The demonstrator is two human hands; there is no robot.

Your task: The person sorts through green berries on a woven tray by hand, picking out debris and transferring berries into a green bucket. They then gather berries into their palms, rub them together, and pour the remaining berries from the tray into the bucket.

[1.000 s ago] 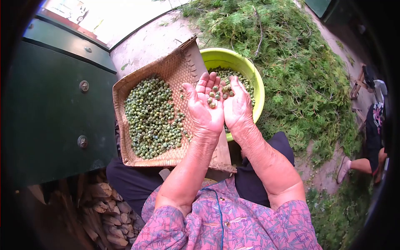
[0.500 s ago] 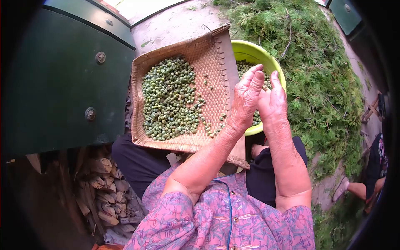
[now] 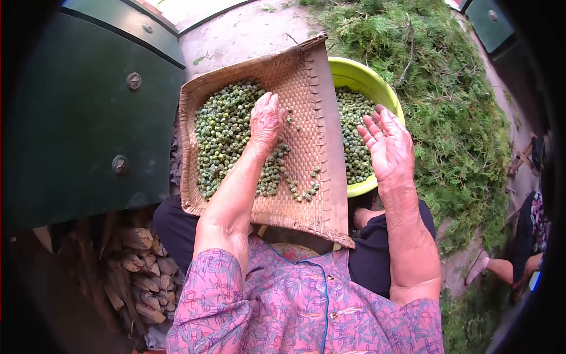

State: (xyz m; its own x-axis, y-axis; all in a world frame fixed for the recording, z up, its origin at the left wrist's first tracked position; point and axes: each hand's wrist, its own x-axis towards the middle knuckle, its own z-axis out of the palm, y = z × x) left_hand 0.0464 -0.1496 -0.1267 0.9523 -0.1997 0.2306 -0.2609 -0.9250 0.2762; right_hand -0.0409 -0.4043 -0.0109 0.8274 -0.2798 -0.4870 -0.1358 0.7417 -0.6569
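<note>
Woven tray (image 3: 306,76), flat, tan basketwork with a raised rim, sits at frame centre across the person's lap, one corner toward the top of the frame. Green pods (image 3: 227,133) lie heaped on its left half: small, round, dull green to grey-green, some mottled darker. A loose scatter trails toward the lower right of the tray.

Left hand (image 3: 265,121) rests palm down on the pod heap, fingers spread and slightly curled into the pile; whether any pods are caught under the palm cannot be told.

Right hand (image 3: 386,144) is held palm up at centre right, over the near edge of the yellow-green bowl (image 3: 354,71), fingers extended and apart, holding nothing.

The bowl stands just beside the tray's right edge, partly under it, and contains more pods of the same kind.

Cut green foliage (image 3: 454,106) covers the ground at upper right. Dark green metal panel (image 3: 76,130) with bolts at left; stacked firewood (image 3: 138,271) at lower left. Another person's leg (image 3: 501,268) shows at the lower right edge.
</note>
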